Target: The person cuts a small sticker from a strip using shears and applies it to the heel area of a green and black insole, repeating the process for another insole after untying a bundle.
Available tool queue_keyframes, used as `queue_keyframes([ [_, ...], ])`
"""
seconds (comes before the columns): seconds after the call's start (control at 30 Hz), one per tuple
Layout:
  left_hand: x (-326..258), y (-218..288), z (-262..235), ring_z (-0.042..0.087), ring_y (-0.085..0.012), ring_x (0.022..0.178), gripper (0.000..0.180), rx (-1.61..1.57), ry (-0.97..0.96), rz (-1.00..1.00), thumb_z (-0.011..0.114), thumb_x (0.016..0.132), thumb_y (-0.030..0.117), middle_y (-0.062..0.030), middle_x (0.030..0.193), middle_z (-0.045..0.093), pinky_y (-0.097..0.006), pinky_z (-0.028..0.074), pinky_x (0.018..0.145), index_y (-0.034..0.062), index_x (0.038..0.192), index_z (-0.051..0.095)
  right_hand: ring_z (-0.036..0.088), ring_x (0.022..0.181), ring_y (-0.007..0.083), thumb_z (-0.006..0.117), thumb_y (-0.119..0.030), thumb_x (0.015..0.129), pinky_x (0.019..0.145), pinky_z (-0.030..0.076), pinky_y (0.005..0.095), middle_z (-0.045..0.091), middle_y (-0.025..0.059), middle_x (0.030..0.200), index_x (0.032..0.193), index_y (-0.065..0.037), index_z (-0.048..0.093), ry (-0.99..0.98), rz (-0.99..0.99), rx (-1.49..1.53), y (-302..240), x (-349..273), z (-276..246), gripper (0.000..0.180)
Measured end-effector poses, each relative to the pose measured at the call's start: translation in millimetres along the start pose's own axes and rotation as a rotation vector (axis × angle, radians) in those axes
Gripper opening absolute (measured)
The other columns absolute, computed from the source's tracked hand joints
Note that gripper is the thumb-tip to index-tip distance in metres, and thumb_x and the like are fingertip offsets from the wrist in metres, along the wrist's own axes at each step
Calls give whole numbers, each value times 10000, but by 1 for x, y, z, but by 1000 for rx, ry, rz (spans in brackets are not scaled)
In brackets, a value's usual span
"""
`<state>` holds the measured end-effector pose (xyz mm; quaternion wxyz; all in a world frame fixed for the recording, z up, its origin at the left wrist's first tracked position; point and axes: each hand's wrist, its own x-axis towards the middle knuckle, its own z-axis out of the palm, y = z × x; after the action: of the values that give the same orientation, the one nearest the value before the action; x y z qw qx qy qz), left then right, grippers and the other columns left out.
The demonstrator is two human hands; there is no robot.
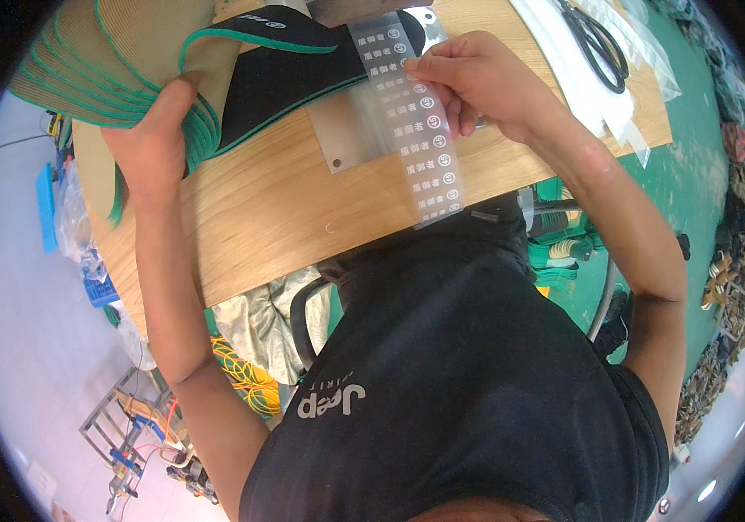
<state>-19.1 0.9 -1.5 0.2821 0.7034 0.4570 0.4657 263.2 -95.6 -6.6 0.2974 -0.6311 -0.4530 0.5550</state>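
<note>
Shirt (468,348), black: below the strip.
Strip (429,143), clear, white-printed: laid over the wooden surface (259,230), lower end at its near edge.
Right hand (490,83): at the strip's right edge; grip pinching it between thumb and forefinger.
Left hand (157,135): well left of the strip; grip pinching the insoles (98,78), a fanned tan stack edged green; fingers mostly hidden.
Plate (327,139), metal: just left of the strip.
Black insole (277,87): left of the strip, one end beneath it.
White sheets (547,35): right of the strip.
Floor (694,174), green: far right of the strip.
</note>
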Motion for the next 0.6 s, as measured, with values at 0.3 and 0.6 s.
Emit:
queue_keyframes([
  [0.3, -10, 15, 16, 580, -164, 810, 415, -53, -12, -83, 744, 672, 118, -79, 877, 642, -295, 463, 776, -37, 1028, 599, 553, 418, 75, 555, -279, 924, 344, 356, 165, 596, 41, 563, 752, -19, 622, 38, 13, 19, 1, -2, 2, 319],
  [0.6, -5, 48, 34, 613, -272, 846, 696, 529, -502, 92, 805, 643, 234, -138, 963, 650, -306, 476, 797, 72, 1255, 514, 530, 469, 75, 563, -250, 907, 397, 344, 188, 589, 39, 604, 763, -12, 620, 56, -124, 84, 7, -14, -1, 284],
])
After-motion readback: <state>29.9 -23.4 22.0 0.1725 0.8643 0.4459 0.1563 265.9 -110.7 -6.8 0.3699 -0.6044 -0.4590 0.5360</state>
